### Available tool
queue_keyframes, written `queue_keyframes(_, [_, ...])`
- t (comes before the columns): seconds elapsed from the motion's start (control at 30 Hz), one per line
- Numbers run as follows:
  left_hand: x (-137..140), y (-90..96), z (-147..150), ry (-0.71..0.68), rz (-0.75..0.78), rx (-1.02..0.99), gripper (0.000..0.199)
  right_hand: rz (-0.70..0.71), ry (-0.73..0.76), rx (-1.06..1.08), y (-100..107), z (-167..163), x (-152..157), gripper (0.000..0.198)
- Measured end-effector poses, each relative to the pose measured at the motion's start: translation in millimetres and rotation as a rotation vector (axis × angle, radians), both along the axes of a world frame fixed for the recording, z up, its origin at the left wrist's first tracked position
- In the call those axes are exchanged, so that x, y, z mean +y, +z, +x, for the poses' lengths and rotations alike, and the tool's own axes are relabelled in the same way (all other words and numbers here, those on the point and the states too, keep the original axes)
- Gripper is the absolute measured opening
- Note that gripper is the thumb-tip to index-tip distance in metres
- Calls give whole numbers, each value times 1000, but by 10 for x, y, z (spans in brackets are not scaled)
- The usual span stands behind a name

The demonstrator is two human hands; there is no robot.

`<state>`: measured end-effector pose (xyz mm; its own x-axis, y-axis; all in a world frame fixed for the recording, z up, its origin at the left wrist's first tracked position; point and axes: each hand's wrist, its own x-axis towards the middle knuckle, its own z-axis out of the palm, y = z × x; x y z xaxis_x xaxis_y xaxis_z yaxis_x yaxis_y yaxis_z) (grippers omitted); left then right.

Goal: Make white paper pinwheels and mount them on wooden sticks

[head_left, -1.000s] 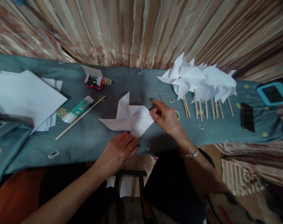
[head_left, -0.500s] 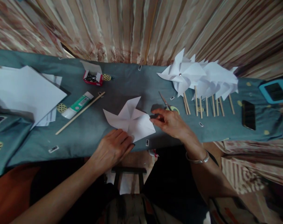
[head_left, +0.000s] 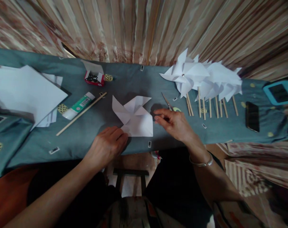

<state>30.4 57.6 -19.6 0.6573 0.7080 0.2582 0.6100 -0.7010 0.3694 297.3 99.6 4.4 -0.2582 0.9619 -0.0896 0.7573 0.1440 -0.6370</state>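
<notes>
A white paper pinwheel (head_left: 137,122) without a stick lies on the cloth in front of me, with some blades folded inward and a flat corner at its lower right. At its lower left corner, my left hand (head_left: 110,141) is closed on the paper's edge. My right hand (head_left: 172,122) is just right of the pinwheel, apart from it, thumb and forefinger parted with nothing visible between them. Partly behind that hand are scissors (head_left: 168,102) with pale green handles. Left of the pinwheel, a thin wooden stick (head_left: 81,114) lies beside a green and white glue stick (head_left: 81,106).
Several finished pinwheels (head_left: 193,74) on sticks overlap at the back right. Beyond them lie a dark phone (head_left: 252,116) and a blue-framed device (head_left: 280,92). A small red box (head_left: 94,77) of metal pins is open at the back. Stacked white paper (head_left: 27,91) covers the left.
The pinwheel has turned on the cloth, its lower right edge now level. My left hand has shifted left and slightly up with its corner. My right hand has barely moved.
</notes>
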Motion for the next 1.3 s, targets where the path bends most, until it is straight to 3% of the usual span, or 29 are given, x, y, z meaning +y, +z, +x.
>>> queue_keyframes(0.23, [39,-18,30,-5,108,75,13,21,26,48,8,-63,-36,23])
queue_keyframes(0.63, [34,-36,65,-23,0,149,13,62,40,114,34,-42,-44,22])
queue_keyframes(0.87, [50,-66,77,13,36,127,20,114,318,72,7,40,-12,33])
queue_keyframes(1.0, [50,-66,84,29,33,116,21,95,402,-17,-17,7,-38,32])
queue_keyframes(1.3, [58,-41,87,30,-3,130,21,35,301,87,-9,-64,-79,30])
